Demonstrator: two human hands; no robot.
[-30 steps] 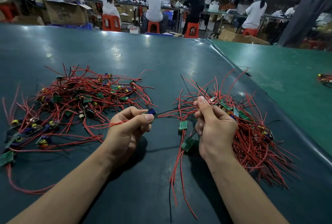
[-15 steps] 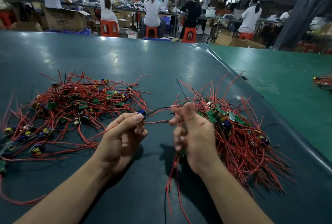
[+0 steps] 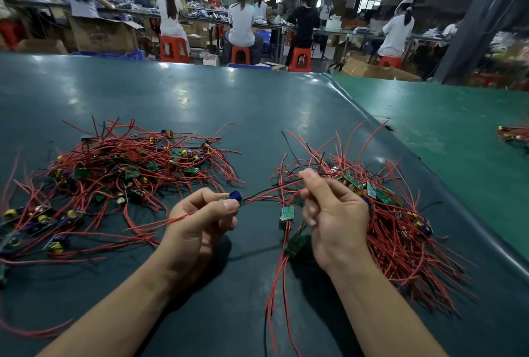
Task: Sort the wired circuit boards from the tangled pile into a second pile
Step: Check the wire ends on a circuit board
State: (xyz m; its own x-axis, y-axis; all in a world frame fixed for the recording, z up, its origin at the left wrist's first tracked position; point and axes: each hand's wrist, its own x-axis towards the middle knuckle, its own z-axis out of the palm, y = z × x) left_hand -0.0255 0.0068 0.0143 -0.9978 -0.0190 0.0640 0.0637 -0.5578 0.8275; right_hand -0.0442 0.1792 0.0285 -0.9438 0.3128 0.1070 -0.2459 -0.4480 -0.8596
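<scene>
Pinching a blue-capped board (image 3: pixel 235 196) in my left hand (image 3: pixel 197 230) between the piles, right hand (image 3: pixel 333 222) curled on its red wires (image 3: pixel 272 192), I think; two green boards (image 3: pixel 287 213) dangle beside it, tangled pile (image 3: pixel 120 173) left, second pile (image 3: pixel 400 228) right

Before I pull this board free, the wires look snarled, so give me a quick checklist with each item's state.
1. Left hand pinches the blue-part board: ok.
2. Right hand grips the wires: ok.
3. Wires free of the right pile: cannot tell.
4. Two green boards hanging below are untangled: not ok, they dangle on the same strands.
5. Left pile lies apart from the strand: ok.
</scene>
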